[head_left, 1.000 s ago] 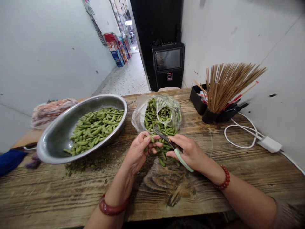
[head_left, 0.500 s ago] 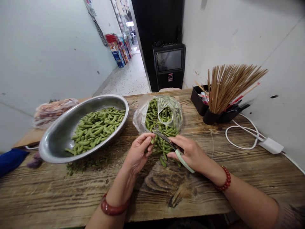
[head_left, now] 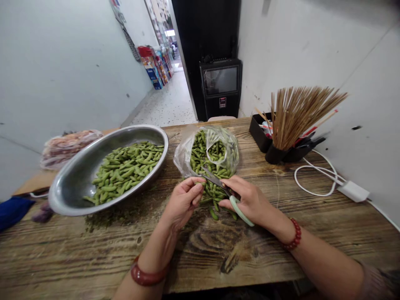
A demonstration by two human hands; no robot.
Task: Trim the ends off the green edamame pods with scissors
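Observation:
My left hand (head_left: pixel 184 200) pinches a green edamame pod (head_left: pixel 200 182) between thumb and fingers, most of it hidden by them. My right hand (head_left: pixel 246 198) is closed round scissors (head_left: pixel 240 211) with pale green handles; their dark blades point left, close to the pod. Just beyond both hands lies a clear plastic bag (head_left: pixel 183 158) on its side, its edamame pods (head_left: pixel 215 189) spilling onto the wooden table (head_left: pixel 200 266). To the left, a tilted steel basin (head_left: pixel 71 187) holds a heap of edamame pods (head_left: pixel 128 171).
Green trimmings (head_left: pixel 109 218) lie under the basin's near edge. A filled plastic bag (head_left: pixel 68 146) and a blue cloth (head_left: pixel 14 212) are at the far left. On the right stand a black holder of wooden sticks (head_left: pixel 296 121) and a white adapter (head_left: pixel 353 191) with its cable.
The pod in my left hand has turned from hanging downward to lying more level, near the scissor blades. Both hands stay in nearly the same place; the view shifts slightly.

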